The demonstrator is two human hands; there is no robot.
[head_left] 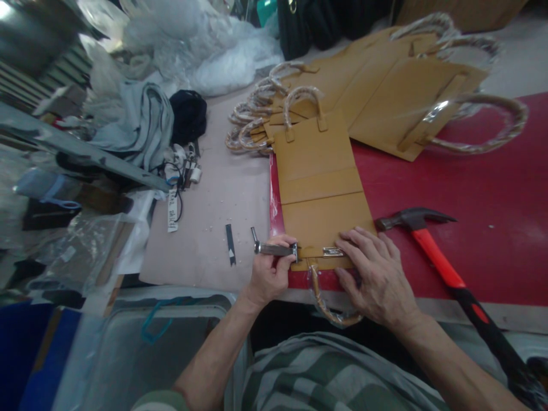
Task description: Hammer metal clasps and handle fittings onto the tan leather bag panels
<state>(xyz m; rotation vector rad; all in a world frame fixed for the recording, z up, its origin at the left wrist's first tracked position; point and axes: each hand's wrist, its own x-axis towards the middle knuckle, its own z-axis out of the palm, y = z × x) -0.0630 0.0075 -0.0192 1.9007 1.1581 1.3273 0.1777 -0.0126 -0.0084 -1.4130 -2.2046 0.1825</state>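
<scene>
A tan bag panel (321, 220) lies at the table's near edge, with its plastic-wrapped handle (319, 294) hanging over that edge. My left hand (269, 277) is closed round a metal hand punch (276, 249), held sideways with its wide end at the panel's left side. My right hand (377, 274) rests flat on the panel's right side, fingers stretched out. Close to those fingertips is a small shiny metal plate (333, 252) on the panel. A claw hammer (434, 251) with a red and black handle lies to the right of my right hand.
More tan panels with wrapped handles (385, 85) are piled at the back on the red mat (449, 188). A small dark flat strip (230, 244) and a thin metal rod (254, 234) lie left of my left hand. Clear plastic bags (214, 51) fill the back left.
</scene>
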